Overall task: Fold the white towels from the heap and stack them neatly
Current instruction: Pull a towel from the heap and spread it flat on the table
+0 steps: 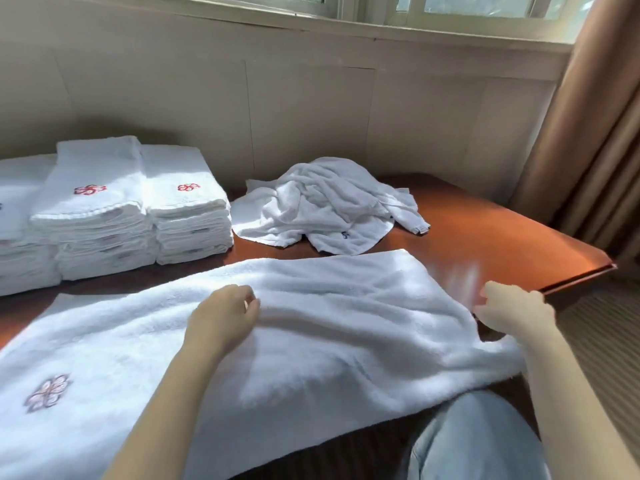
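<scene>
Jeans-clad knee [478,441] sits lower right, beside the spread towel [311,341]. Left hand [225,317] rests curled mid-towel; whether it pinches cloth cannot be told. Right hand [512,313] grips the towel's bunched right edge. Heap [325,206] lies centre, stacks [138,209] centre left. Bare table [485,237] wood shows right.

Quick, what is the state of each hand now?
Left hand: curled on the spread towel; grip cannot be told.
Right hand: curled at the towel's edge; grip cannot be told.
</scene>
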Tool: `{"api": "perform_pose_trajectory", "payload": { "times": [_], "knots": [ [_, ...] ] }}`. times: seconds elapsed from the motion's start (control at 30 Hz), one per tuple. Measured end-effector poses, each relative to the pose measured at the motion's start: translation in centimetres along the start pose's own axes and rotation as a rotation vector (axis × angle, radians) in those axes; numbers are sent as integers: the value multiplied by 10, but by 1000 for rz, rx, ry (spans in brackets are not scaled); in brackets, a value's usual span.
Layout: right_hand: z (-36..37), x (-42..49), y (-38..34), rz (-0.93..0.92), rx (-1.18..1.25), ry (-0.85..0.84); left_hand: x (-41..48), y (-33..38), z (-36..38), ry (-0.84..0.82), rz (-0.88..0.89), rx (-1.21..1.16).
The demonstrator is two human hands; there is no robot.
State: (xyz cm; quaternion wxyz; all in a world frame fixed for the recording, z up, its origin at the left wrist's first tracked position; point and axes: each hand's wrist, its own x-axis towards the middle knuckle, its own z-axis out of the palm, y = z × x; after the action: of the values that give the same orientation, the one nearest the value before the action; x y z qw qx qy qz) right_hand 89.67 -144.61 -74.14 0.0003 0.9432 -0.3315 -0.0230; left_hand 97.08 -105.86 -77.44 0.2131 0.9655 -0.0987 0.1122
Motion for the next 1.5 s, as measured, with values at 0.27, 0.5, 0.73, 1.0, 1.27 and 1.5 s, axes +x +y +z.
{"api": "perform_pose_trajectory", "payload": {
  "times": [0.27, 0.5, 0.73, 1.0, 1.27, 1.5],
  "knots": [
    [40, -24, -181, -710, 204, -51, -4, -67, -8, -189, -288, 165],
    [39, 31, -246, -681, 165, -49, -4, -159, -60, 121, -660, 198],
    [20, 64, -284, -746, -53, -176, 25, -201, -117, -505, -607, 22],
    [19, 62, -302, -667, 562, 281, 27, -220, -112, 262, -624, 72],
    [-1, 32, -298, -718, 648, 427, 7, -237, -106, 119, -527, 72],
    [64, 3, -252, -688, 555, 351, -38, -228, -80, 287, -561, 120]
  ]
}}
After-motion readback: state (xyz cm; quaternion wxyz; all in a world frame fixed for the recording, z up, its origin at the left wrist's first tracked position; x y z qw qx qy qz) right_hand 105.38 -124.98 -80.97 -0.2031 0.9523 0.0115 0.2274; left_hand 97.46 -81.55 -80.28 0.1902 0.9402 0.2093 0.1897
